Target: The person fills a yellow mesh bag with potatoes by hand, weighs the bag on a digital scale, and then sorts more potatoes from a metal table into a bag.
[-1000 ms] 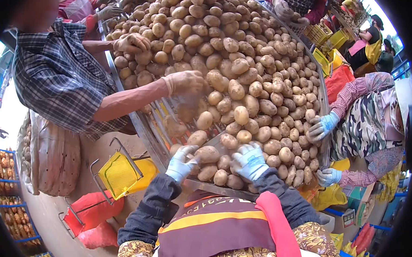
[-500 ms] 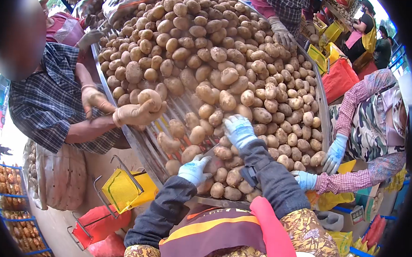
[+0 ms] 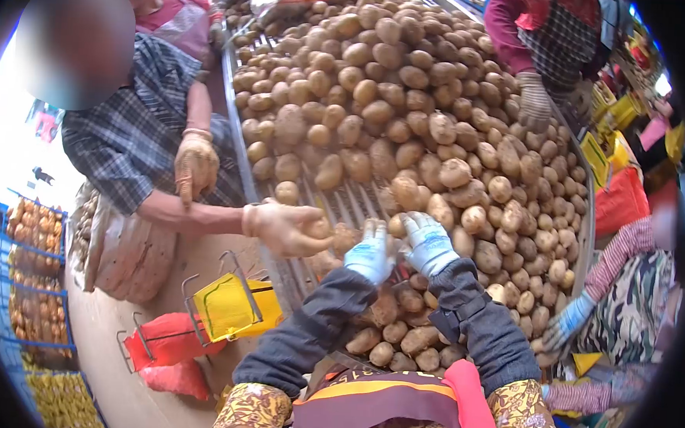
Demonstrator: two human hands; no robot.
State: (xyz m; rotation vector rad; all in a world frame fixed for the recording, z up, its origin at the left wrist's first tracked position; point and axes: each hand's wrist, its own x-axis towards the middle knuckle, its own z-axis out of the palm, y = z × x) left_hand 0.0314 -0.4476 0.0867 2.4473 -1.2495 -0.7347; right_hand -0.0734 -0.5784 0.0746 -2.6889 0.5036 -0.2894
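Observation:
A big heap of potatoes [image 3: 386, 112] covers a sorting table with a slatted metal bed [image 3: 347, 199]. In a light-blue glove, my left hand [image 3: 370, 252] lies palm down over the slats, fingers stretched forward beside some potatoes. My right hand [image 3: 429, 244], gloved alike, sits close to its right, fingers spread against the near edge of the heap. Both hands look open; what lies under the palms is hidden. Just left of my left hand, a co-worker's gloved hand [image 3: 286, 228] has a potato [image 3: 320, 229] at its fingers. More potatoes [image 3: 402, 333] lie between my forearms.
Other workers' gloved hands rest at the table's far right [image 3: 534, 104] and right side [image 3: 571, 322]. On the left stand a yellow mesh bag [image 3: 233, 307] on a metal frame, red bags [image 3: 173, 348] and a large sack [image 3: 131, 257]. A metal rim [image 3: 242, 143] edges the table.
The view has turned. My hands have come together over the slats, the left forward and right, the right leftward. The co-worker's hand has reached toward my left hand.

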